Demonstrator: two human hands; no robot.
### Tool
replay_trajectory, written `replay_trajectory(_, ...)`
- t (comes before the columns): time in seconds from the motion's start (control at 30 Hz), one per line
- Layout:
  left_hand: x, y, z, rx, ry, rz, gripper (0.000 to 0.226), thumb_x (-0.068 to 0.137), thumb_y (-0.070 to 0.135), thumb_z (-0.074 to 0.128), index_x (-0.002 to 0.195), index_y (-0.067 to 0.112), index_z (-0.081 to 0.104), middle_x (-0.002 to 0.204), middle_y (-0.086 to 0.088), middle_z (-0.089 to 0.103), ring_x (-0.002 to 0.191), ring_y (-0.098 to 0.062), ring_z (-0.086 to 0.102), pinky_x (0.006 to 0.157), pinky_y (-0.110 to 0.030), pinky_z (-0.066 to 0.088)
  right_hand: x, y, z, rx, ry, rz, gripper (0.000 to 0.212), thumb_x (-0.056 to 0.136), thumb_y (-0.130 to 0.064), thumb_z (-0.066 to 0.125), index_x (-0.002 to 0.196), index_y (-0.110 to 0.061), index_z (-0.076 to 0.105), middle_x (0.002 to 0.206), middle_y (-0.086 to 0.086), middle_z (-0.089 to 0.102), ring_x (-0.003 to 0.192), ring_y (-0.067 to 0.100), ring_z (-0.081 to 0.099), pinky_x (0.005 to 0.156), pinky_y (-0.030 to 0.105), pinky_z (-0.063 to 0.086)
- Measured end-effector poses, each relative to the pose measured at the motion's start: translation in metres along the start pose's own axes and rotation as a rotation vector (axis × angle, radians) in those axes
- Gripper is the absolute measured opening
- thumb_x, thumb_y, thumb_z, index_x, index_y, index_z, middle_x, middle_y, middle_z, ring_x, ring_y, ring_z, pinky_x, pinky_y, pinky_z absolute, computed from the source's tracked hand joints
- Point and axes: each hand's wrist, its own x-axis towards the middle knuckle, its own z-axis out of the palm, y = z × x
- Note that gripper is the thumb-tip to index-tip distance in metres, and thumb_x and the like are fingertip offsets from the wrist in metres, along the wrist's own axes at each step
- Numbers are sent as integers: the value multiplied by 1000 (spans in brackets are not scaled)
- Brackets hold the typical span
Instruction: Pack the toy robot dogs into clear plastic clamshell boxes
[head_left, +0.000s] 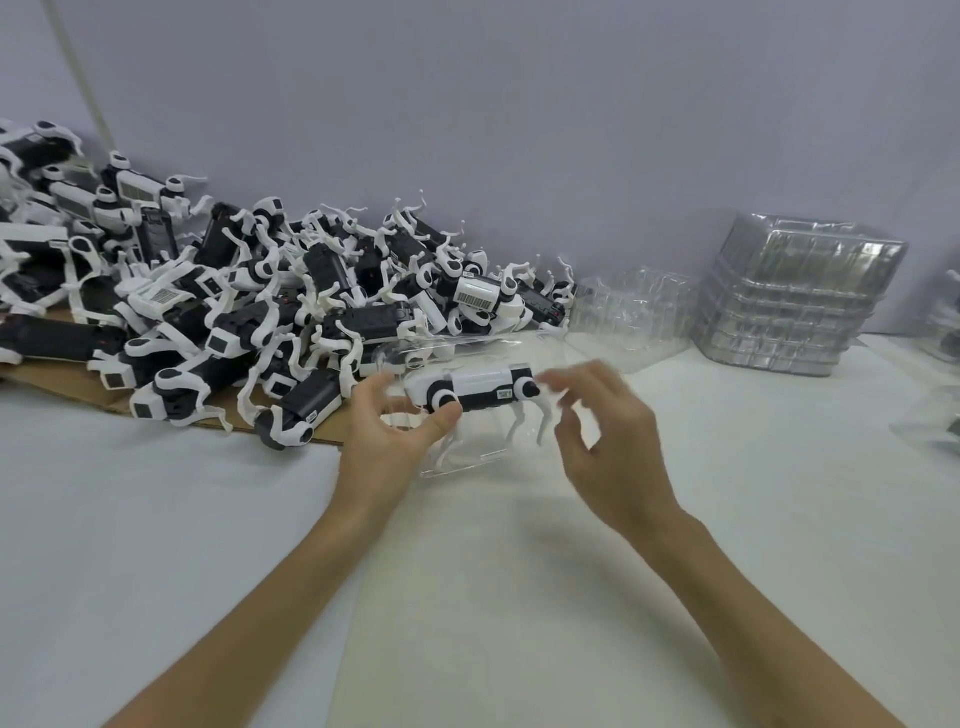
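In the head view, the toy robot dog (480, 391) sits at the centre of the frame over an open clamshell box (467, 460) on the white tabletop (156, 493). Its thin white legs (521, 422) point down into the clear tray. Your left hand (387, 431) grasps the dog's front end, thumb against the round hip joint and fingers curled behind. Your right hand (602, 421) is blurred just beside the rear; its fingers are loosely bent, and you cannot tell whether they touch the dog. The likeliest trouble is the legs: if they miss their moulded pockets and you press down, they could bend or splay, and the lid would not snap shut. The shell looks light and nothing pins it, so a sideways push may slide it off or tip it. The pile of dogs (234, 291) on the cardboard (72, 392) in the left of the frame reaches almost to your left hand, so a stray leg could hook the shell's rim or get trapped under the lid. The stack of empty shells (795, 306) at right is well apart and looks safe.
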Motion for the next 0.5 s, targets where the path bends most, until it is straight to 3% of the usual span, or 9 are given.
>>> replay_trajectory(0.07, -2, 0, 1, 63, 28, 55, 90, 59, 59, 78, 136, 28, 42, 112, 12, 55, 96, -22, 65, 86, -47, 57, -4, -12, 6, -92, -180, -54, 47, 78, -3, 51, 116, -25, 69, 103, -12, 68, 93, 9, 63, 92, 34, 41)
replay_trajectory(0.13, -4, -2, 2, 92, 37, 73, 95, 58, 60, 78, 138, 25, 42, 113, 12, 55, 90, -20, 66, 82, -45, 58, -9, -19, 15, -313, -386, -12, 54, 80, -13, 50, 128, -35, 63, 125, -7, 65, 117, 16, 58, 102, 35, 31)
replay_trajectory(0.23, -8, -3, 3, 128, -9, 112, 99, 59, 64, 83, 141, 29, 40, 114, 13, 56, 79, -5, 65, 68, -23, 54, -18, -18, 25, -453, -628, 25, 62, 84, -18, 51, 141, -43, 44, 147, 3, 46, 134, 22, 43, 110, 39, 14)
replay_trajectory(0.4, -13, -4, 7, 162, -99, 192, 85, 66, 50, 84, 138, 33, 42, 114, 8, 60, 83, -14, 68, 67, -22, 56, -24, -14, 30, -402, -621, 75, 66, 82, -19, 48, 144, -42, 39, 124, 3, 43, 118, 21, 43, 89, 34, 19)
replay_trajectory(0.5, -13, -1, 8, 164, -35, 204, 85, 65, 49, 85, 137, 31, 44, 108, 8, 60, 80, -20, 68, 73, -36, 59, -25, -16, 36, -362, -581, 78, 63, 84, -15, 49, 144, -33, 42, 132, 9, 44, 123, 23, 41, 89, 32, 20)
